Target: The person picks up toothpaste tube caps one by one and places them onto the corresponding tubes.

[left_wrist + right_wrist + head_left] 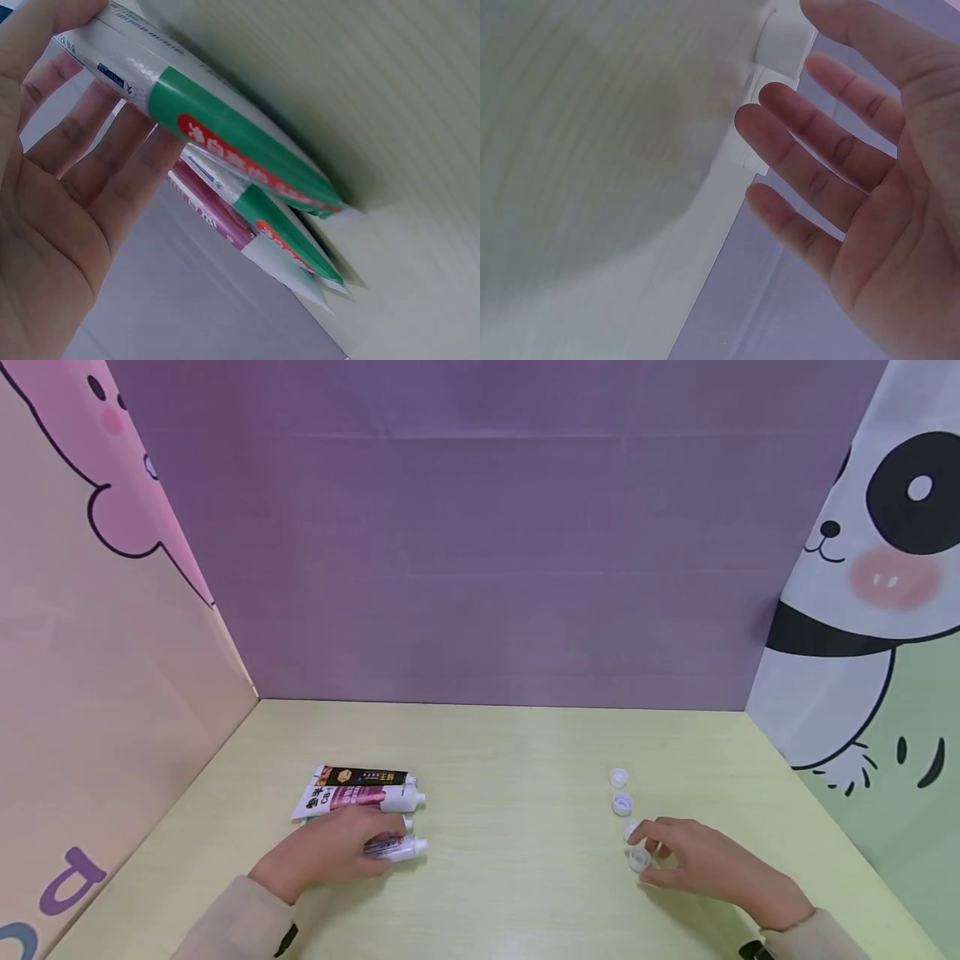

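The left hand (337, 847) grips the near tube (401, 849) between thumb and fingers, while well to that tube's right the right hand (701, 864) is half spread, its tips around the near cap (640, 859), contact unclear. Beyond the near tube, in order, lie the second green tube (277, 232), the purple tube (360, 797) and the black tube (367, 776); three other caps (622, 804) line up to its right.

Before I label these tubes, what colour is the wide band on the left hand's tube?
The band is mostly green, partly red, clearest in the left wrist view.
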Demonstrator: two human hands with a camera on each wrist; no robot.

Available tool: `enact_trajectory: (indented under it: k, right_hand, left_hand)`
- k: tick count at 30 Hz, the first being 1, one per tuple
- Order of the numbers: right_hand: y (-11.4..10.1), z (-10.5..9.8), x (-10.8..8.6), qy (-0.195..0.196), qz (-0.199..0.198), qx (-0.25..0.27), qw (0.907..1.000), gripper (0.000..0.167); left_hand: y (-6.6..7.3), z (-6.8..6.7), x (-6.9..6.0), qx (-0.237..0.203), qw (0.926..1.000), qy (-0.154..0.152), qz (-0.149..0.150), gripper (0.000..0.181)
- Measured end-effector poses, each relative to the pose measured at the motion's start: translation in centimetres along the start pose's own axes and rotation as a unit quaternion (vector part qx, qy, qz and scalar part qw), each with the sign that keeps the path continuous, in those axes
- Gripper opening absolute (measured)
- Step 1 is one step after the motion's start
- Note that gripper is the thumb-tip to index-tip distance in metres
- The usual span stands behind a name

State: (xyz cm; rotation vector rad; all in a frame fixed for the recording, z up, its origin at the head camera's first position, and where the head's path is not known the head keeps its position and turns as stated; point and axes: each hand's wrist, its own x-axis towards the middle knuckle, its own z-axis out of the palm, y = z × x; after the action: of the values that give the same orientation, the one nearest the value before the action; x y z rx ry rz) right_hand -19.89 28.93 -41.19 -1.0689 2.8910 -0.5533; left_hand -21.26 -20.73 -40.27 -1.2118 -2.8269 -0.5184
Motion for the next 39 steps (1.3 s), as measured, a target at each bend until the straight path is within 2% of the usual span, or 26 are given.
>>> enact_trajectory:
  k: [7,16,27,34,39]
  right_hand:
    - [0.1,0.3,0.2,-0.009,-0.001,-0.004,1.0,0.028]
    - [-0.3,0.4,0.3,-0.014,0.002,0.013,0.9998,0.021]
    - [-0.6,0.1,0.7,0.007,-0.015,-0.007,0.9998,0.023]
    - [-0.8,0.3,0.9,0.05,-0.062,-0.022,0.9966,0.026]
    - [-0.8,0.6,1.4,0.068,-0.091,-0.026,0.9932,0.028]
  left_hand:
    - [0.1,0.0,0.5,0.0,1.0,-0.002,0.001,0.024]
    - [0.5,0.0,0.9,0.012,0.9994,-0.017,-0.028,0.024]
    - [1.4,-0.2,2.0,0.021,0.9997,-0.005,-0.013,0.024]
    - [1.8,0.1,2.8,0.007,1.0,0.001,-0.001,0.023]
    - [2.1,0.1,3.4,0.001,1.0,-0.004,0.007,0.023]
